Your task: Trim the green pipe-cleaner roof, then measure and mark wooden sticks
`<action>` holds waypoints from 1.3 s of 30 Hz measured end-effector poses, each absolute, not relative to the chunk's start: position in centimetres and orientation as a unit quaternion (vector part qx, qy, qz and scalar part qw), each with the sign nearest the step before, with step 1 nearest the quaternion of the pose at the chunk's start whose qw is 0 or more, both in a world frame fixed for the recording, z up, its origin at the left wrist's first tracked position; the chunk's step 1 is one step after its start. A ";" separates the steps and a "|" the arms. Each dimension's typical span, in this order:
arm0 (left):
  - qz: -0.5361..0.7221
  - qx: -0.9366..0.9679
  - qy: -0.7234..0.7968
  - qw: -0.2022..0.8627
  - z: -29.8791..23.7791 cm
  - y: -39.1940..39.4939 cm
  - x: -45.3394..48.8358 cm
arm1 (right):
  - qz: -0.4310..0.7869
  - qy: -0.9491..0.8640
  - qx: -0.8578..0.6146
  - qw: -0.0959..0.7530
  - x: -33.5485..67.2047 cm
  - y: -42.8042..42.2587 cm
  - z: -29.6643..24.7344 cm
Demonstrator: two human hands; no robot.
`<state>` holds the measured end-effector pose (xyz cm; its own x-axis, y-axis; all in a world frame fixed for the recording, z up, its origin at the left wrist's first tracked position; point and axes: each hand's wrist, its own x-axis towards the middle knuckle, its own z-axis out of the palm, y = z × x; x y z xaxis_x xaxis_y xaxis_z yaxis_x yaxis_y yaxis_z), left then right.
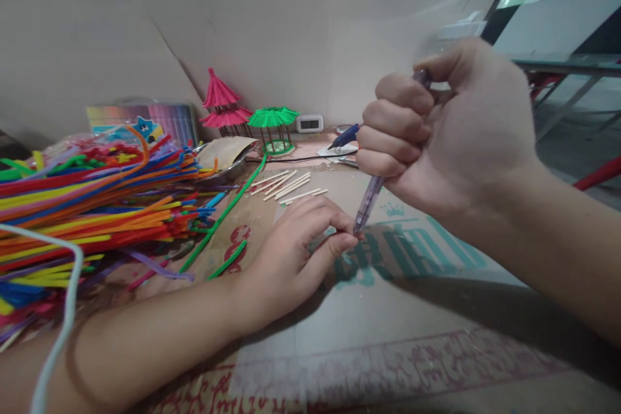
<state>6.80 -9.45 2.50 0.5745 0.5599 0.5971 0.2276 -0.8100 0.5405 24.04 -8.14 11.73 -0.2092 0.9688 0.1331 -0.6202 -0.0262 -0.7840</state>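
Observation:
My right hand (pixel 451 123) is closed in a fist around a translucent pen (pixel 369 202), its thumb pressed over the upper end. The pen slants down to the left, its tip at the fingertips of my left hand (pixel 301 252). That hand rests low over a sheet of translucent plastic (pixel 407 330), thumb and index finger pinched together at the pen tip. Whatever they pinch is too small or hidden to name. Several pale wooden sticks (pixel 291 184) lie just beyond the left hand. A short green pipe cleaner (pixel 229 260) lies left of it.
Bundles of colourful pipe cleaners (pixel 97 207) fill the left side, with a pale cable (pixel 75 291) in front. At the back stand a pink-roofed model pavilion (pixel 223 107), a green-roofed one (pixel 274 126), a small digital clock (pixel 309 123) and a blue tool with a dark tip (pixel 345 136).

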 end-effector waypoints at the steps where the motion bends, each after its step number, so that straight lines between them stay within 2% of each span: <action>1: 0.401 0.862 0.228 0.208 2.5 -9.4 6.8 | 0.674 -0.381 -0.232 0.588 24.0 -8.1 11.7; 15: 0.403 0.862 0.227 0.207 2.6 -9.4 6.8 | 0.618 -0.464 -0.291 0.564 24.1 -8.1 11.9; 39: 0.399 0.862 0.227 0.213 2.5 -9.4 6.8 | 0.662 -0.410 -0.257 0.572 24.0 -8.2 12.0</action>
<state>6.75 -9.37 2.50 0.5786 0.5620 0.5911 0.2218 -0.8058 0.5491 23.97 -8.21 12.01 -0.2139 0.9682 0.1295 -0.5467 -0.0088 -0.8373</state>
